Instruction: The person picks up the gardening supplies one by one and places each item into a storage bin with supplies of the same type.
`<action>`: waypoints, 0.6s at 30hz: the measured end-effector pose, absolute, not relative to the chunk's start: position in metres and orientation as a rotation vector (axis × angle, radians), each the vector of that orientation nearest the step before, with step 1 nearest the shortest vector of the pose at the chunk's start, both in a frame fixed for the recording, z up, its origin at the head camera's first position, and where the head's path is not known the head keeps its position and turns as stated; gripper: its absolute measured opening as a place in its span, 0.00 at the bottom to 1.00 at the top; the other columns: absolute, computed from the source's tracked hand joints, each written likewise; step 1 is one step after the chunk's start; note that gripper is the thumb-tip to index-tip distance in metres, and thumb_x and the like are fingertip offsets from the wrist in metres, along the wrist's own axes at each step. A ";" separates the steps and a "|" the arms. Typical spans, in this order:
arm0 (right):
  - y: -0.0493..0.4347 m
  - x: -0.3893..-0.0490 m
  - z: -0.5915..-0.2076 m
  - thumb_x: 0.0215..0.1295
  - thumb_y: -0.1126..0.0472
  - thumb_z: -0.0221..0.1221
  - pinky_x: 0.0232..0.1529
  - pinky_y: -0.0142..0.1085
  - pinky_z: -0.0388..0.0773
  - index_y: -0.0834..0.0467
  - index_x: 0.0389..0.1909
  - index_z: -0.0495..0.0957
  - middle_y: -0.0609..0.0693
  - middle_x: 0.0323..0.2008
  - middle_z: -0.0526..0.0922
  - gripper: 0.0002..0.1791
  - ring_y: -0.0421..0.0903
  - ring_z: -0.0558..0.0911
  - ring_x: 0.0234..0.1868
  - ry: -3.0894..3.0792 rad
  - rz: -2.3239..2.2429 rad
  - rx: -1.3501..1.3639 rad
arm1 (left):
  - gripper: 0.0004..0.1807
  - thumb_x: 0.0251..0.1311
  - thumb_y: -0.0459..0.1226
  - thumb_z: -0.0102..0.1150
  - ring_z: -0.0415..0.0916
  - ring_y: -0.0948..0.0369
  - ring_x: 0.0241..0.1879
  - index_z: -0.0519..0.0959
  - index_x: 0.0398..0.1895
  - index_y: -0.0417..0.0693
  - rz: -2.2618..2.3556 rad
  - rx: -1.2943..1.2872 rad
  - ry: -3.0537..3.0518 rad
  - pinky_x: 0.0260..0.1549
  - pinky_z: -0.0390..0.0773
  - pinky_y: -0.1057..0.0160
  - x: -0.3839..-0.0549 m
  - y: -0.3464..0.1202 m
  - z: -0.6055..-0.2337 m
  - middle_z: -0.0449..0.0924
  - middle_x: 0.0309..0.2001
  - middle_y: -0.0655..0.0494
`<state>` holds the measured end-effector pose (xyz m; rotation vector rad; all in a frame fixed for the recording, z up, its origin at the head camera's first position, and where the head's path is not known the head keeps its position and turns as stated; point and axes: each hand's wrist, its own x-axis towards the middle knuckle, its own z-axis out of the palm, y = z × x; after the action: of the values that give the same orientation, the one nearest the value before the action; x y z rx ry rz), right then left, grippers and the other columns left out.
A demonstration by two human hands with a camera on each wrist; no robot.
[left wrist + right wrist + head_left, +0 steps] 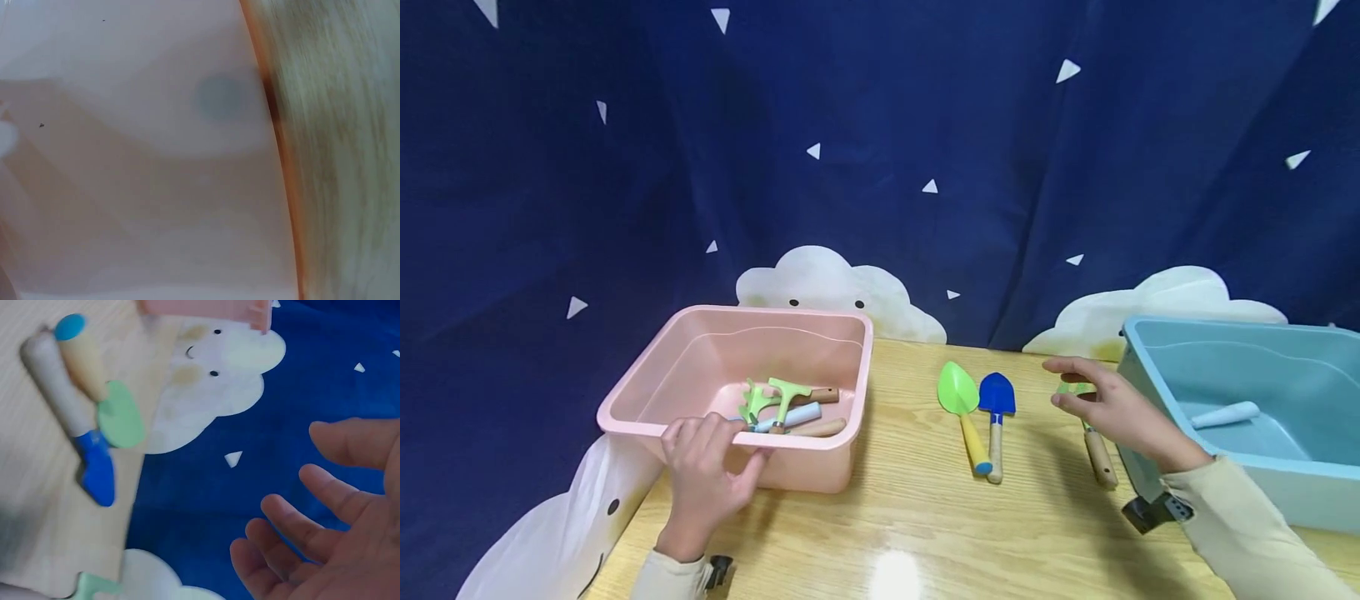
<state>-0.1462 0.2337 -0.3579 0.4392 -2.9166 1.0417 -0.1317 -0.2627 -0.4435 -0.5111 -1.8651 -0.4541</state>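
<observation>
my right hand (1108,407) hovers by the green-headed tool (1094,444), just left of the blue tub (1318,498)
fingers apart, empty; my left hand (706,479) clamps the pink tub (820,462). i judge the tool light, stiff: grip its wooden handle (1101,463).

Tool head (1078,388) partly hidden (right hand (1120,412)).

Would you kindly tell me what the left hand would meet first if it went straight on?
The pink bin: the left hand grips its near rim, so moving on would probably push against that side first.
</observation>
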 end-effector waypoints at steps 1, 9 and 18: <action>0.236 -0.146 -0.362 0.69 0.61 0.58 0.50 0.44 0.79 0.64 0.65 0.69 0.64 0.64 0.74 0.25 0.64 0.75 0.61 -2.907 1.047 0.429 | 0.24 0.52 0.55 0.58 0.63 0.51 0.27 0.77 0.26 0.41 -0.454 -0.513 -1.864 0.45 0.57 0.45 -0.132 -0.263 -0.443 0.69 0.20 0.53; 0.254 -0.133 -0.390 0.69 0.60 0.59 0.46 0.40 0.79 0.64 0.65 0.68 0.65 0.62 0.75 0.27 0.64 0.77 0.58 -2.896 0.971 0.381 | 0.21 0.45 0.52 0.59 0.63 0.50 0.26 0.77 0.25 0.41 -0.465 -0.513 -1.852 0.44 0.57 0.46 -0.132 -0.261 -0.444 0.71 0.21 0.52; 0.259 -0.131 -0.421 0.62 0.66 0.62 0.45 0.51 0.78 0.65 0.63 0.69 0.67 0.58 0.75 0.28 0.64 0.79 0.53 -2.857 0.823 0.390 | 0.21 0.47 0.51 0.59 0.63 0.49 0.26 0.77 0.26 0.40 -0.478 -0.507 -1.842 0.45 0.57 0.46 -0.131 -0.261 -0.443 0.71 0.20 0.51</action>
<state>-0.1307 0.2593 -0.4215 0.3895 -2.8567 0.8227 -0.1312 -0.2612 -0.4429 -0.5074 -1.8416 -0.4781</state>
